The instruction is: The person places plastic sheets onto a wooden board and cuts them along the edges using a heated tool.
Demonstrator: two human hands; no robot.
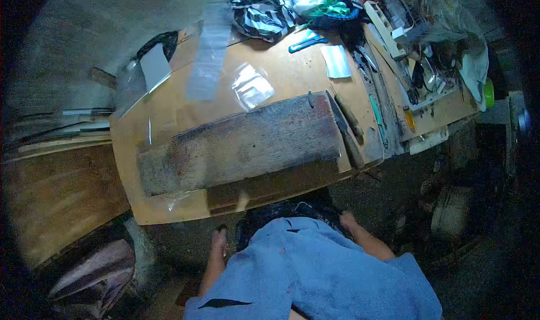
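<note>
My left hand (219, 239) hangs low beside my body, below the front edge of the wooden table (126, 174). Its fingers are too dark to make out, and a small dark patch shows at its tip. On the other side my right hand (347, 220) is also lowered, close to my dark trousers, with its fingers hidden in shadow. Neither hand touches the table. A worn grey wooden board (253, 143) lies across the tabletop in front of me. Along its right end rest a long knife (344, 129) and a second tool with a wooden handle (350, 119).
Clear plastic packets (253, 88), a plastic strip (208, 53) and a blue utility knife (308, 44) lie behind the board. Plastic bags (263, 16) sit at the back. A power strip (385, 30) and clutter stand to the right. Wooden sheets (67, 196) lean at left.
</note>
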